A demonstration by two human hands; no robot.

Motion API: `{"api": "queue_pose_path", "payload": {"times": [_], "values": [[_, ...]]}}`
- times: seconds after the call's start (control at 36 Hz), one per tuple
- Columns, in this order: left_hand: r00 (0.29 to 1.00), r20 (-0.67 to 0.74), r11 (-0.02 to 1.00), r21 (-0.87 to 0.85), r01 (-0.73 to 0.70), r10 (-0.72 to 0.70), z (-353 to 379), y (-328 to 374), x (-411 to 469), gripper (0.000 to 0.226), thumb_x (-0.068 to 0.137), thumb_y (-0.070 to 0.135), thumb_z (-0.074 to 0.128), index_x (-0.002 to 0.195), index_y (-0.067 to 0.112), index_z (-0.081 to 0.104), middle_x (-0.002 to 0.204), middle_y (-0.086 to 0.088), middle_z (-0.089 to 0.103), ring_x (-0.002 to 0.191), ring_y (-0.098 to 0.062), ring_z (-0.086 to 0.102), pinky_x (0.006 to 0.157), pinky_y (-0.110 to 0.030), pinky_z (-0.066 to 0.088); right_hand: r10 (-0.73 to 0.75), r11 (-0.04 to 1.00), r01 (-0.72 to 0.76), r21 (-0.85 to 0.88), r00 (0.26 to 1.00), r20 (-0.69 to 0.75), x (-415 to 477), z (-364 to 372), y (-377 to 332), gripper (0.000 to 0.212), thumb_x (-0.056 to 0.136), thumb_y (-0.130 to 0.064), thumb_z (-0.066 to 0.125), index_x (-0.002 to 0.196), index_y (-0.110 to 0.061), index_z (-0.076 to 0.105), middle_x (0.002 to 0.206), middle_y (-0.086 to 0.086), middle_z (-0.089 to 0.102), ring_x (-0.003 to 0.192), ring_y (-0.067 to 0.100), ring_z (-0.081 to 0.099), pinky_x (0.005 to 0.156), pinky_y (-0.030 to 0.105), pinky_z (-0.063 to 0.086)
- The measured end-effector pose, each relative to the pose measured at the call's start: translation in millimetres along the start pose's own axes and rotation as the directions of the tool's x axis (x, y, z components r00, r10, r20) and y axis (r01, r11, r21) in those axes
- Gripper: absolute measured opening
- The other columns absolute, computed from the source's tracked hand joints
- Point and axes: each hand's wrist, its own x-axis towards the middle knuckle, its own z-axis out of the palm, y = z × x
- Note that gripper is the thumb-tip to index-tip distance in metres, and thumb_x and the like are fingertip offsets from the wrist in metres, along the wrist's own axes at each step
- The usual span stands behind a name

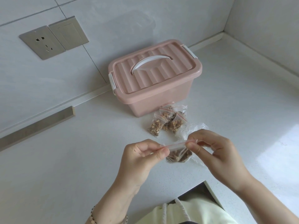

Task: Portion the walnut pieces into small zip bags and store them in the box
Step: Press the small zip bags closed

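A small zip bag [178,155] with walnut pieces hangs above the white counter [64,159]. My left hand [142,156] pinches the left end of its red zip strip, and my right hand [215,152] pinches the right end. Behind it lies a pile of several filled zip bags [168,121], each with a red strip. A crumpled clear plastic bag [194,129] lies beside the pile, partly hidden by my right hand. The pink storage box [155,78] stands at the back with its ribbed lid shut, white handle flat and white side latches down.
The box stands against a tiled wall with a metal socket plate [42,42] and a switch plate [68,33]. A second wall closes the corner at the right. A grey strip [37,126] lies along the wall's foot at left. The counter's front edge is just below my hands.
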Motion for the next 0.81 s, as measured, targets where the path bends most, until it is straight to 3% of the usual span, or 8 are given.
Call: {"api": "queue_pose_path", "payload": {"times": [0.14,0.31,0.42,0.53,0.61,0.81], "values": [[0.997,0.021,0.996,0.036,-0.076,0.075,0.5,-0.1,-2.8,0.002,0.064,0.015,0.072,0.066,0.014,0.073,0.063,0.005,0.066,0.062,-0.006,0.061,0.061,-0.013,0.046,-0.005,1.0,0.005,0.006,1.0,0.004,-1.3,-0.9,0.3,0.019,0.08,-0.043,0.054,0.08,-0.028,0.065,0.079,-0.011,0.065,0.076,0.011,0.062,0.071,0.024,0.049],[0.982,0.084,0.983,0.067,-0.173,0.168,6.2,1.7,-2.2,0.006,0.066,0.014,0.08,0.066,0.015,0.074,0.065,0.008,0.066,0.056,-0.002,0.057,0.052,-0.008,0.041,-0.033,0.999,0.033,-0.011,0.999,0.026,-0.2,0.2,-0.3,0.021,0.082,-0.048,0.053,0.077,-0.031,0.064,0.081,-0.012,0.065,0.074,0.012,0.062,0.07,0.027,0.049],[0.971,0.077,0.969,0.087,-0.231,0.225,4.7,-2.7,-1.3,0.01,0.062,0.025,0.073,0.067,0.016,0.073,0.064,0.009,0.065,0.059,-0.003,0.058,0.056,-0.01,0.042,-0.039,0.999,0.039,-0.002,0.999,0.034,-1.4,1.6,0.1,0.018,0.082,-0.045,0.054,0.081,-0.031,0.065,0.082,-0.012,0.065,0.074,0.011,0.061,0.069,0.024,0.048],[0.978,0.091,0.975,0.1,-0.198,0.189,5.1,-1.6,-0.3,0.003,0.065,0.014,0.075,0.067,0.013,0.072,0.064,0.01,0.064,0.062,-0.002,0.059,0.06,-0.009,0.042,-0.04,0.999,0.04,0.008,0.999,0.035,-1.5,1.5,0.2,0.018,0.082,-0.045,0.053,0.083,-0.03,0.063,0.082,-0.011,0.065,0.074,0.012,0.061,0.069,0.024,0.048],[0.971,0.115,0.961,0.164,-0.224,0.207,6.0,-2.3,-0.4,0.017,0.066,0.029,0.073,0.075,0.015,0.073,0.071,0.007,0.067,0.067,-0.004,0.059,0.063,-0.011,0.042,-0.067,0.998,0.067,0.007,0.996,0.054,-0.9,1.3,-1.1,0.019,0.084,-0.045,0.052,0.082,-0.03,0.063,0.082,-0.01,0.063,0.074,0.012,0.06,0.068,0.021,0.048],[0.963,0.1,0.948,0.181,-0.263,0.249,7.7,-6.7,0.5,0.013,0.066,0.028,0.069,0.068,0.016,0.071,0.068,0.007,0.065,0.061,-0.006,0.056,0.057,-0.013,0.041,-0.09,0.996,0.092,-0.016,0.993,0.075,-1.5,2.6,-3.3,0.009,0.083,-0.033,0.054,0.082,-0.031,0.063,0.082,-0.01,0.063,0.073,0.009,0.06,0.068,0.014,0.046]]}}
